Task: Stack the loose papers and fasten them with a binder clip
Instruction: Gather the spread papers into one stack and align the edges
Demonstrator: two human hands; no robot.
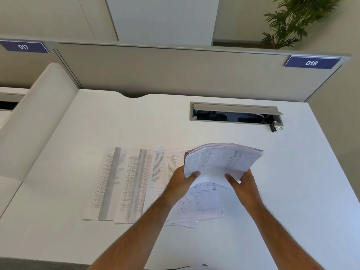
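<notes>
A sheaf of printed papers (222, 161) is lifted off the white desk (292, 191), bowed upward. My left hand (182, 181) grips its near left corner and my right hand (246, 184) grips its near right edge. Under the sheaf lie more sheets: one with handwritten notes (196, 205), and to the left two printed tables with grey bands (109, 184), (136, 186), and another list sheet (158, 166). A small black binder clip (274, 128) lies at the far right, just below the cable hatch, well beyond both hands.
An open grey cable hatch (235, 114) is sunk into the desk at the back right. A grey partition (175, 71) with a "018" label (311, 62) closes the back. A white curved divider (39, 117) borders the left side. A plant (292, 20) stands behind.
</notes>
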